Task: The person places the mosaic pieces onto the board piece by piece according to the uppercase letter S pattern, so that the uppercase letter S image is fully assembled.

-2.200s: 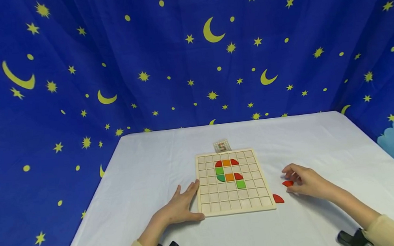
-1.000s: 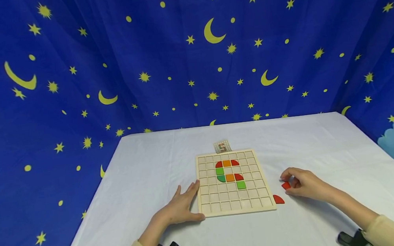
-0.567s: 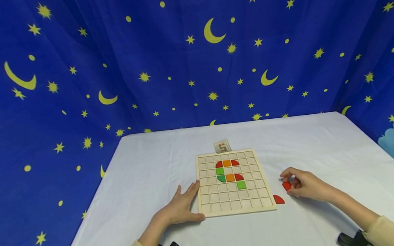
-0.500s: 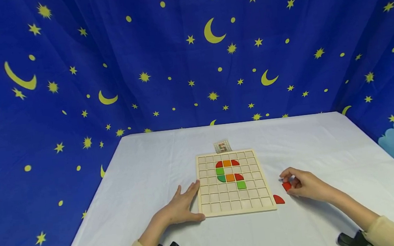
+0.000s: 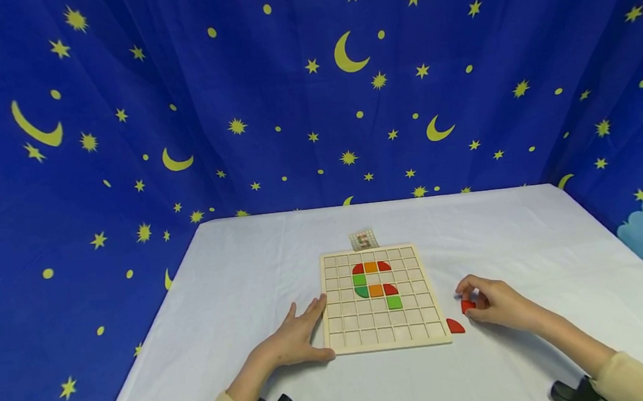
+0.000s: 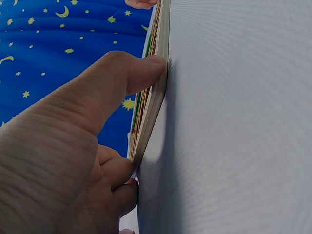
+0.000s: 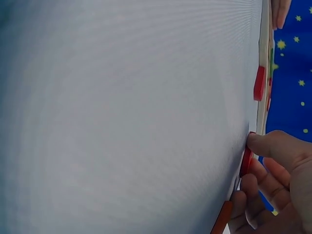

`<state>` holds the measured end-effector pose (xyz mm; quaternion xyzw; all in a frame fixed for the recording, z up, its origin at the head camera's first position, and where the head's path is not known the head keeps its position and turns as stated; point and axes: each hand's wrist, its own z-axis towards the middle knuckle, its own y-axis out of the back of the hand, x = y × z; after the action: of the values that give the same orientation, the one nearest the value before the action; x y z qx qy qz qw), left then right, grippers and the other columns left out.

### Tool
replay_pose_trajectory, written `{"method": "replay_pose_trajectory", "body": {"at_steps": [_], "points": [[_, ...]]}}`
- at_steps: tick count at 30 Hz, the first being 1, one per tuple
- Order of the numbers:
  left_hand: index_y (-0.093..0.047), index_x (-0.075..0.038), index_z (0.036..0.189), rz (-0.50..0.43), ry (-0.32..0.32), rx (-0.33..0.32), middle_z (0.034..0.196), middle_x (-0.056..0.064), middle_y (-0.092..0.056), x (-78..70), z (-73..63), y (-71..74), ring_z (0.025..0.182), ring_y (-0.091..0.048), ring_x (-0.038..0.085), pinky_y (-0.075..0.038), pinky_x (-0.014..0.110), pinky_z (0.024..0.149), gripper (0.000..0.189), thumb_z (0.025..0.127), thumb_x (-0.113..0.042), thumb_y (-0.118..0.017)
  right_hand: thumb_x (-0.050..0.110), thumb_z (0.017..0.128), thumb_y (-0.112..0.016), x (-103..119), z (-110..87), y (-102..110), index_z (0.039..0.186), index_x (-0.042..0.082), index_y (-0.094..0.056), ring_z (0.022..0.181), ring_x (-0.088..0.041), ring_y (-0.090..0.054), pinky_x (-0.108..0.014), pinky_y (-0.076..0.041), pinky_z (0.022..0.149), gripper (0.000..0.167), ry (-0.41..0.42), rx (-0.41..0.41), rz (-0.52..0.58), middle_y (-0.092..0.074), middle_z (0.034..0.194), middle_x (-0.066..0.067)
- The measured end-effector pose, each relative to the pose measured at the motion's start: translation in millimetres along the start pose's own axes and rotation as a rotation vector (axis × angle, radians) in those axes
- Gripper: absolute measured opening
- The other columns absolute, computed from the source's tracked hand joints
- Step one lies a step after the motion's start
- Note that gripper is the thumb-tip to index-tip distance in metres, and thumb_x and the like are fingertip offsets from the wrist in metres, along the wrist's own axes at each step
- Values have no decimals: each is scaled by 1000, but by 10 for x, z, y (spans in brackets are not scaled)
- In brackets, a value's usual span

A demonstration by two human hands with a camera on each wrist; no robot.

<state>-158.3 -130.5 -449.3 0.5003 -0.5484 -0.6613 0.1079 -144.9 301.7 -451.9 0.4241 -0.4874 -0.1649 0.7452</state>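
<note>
My right hand (image 5: 500, 301) pinches a red quarter-circle tile (image 7: 247, 161) between thumb and fingers, low over the table to the right of the board. A second red quarter-circle tile (image 5: 456, 326) lies against the board's near right corner. The wooden grid board (image 5: 364, 336) holds red, orange and green tiles in a curved row. My left hand (image 5: 294, 339) is spread at the board's left side, fingertips on that edge and thumb at the near left corner. In the right wrist view, an orange piece (image 7: 222, 218) shows beside my lower fingers; the head view hides it.
A small card (image 5: 363, 240) printed with an S-shaped grid pattern lies just beyond the board's far edge. White cloth covers the table (image 5: 246, 259). A blue curtain (image 5: 262, 70) with stars and moons hangs behind it.
My right hand has shifted slightly left, and the red tile has turned between its fingers. The left hand, the board and the tiles on it stay where they were.
</note>
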Motion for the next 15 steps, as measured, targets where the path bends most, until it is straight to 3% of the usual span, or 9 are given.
{"method": "replay_pose_trajectory", "body": {"at_steps": [5,9,15], "points": [[-16,4,149,-4,-7,0,150,23,-23,-1,0,1,139,-22,31,2,55,110,110,72,-47,-76,4,76,-75,16,-1,16,106,9,-57,64,-6,-46,-21,-41,54,35,-28,-19,-29,-57,88,7],[-16,3,149,-2,-6,-1,151,23,-23,5,6,8,139,-22,30,1,54,111,110,73,-49,-76,6,75,-76,59,10,58,106,10,-58,77,-10,-49,-25,-45,64,36,-51,-69,-61,-57,89,10],[-15,2,149,-7,5,5,152,20,-21,3,1,4,139,-21,29,2,54,111,111,73,-50,-75,5,76,-76,129,51,169,106,4,-58,80,-9,-56,-27,-52,72,35,-4,-144,-44,-58,91,7]]}}
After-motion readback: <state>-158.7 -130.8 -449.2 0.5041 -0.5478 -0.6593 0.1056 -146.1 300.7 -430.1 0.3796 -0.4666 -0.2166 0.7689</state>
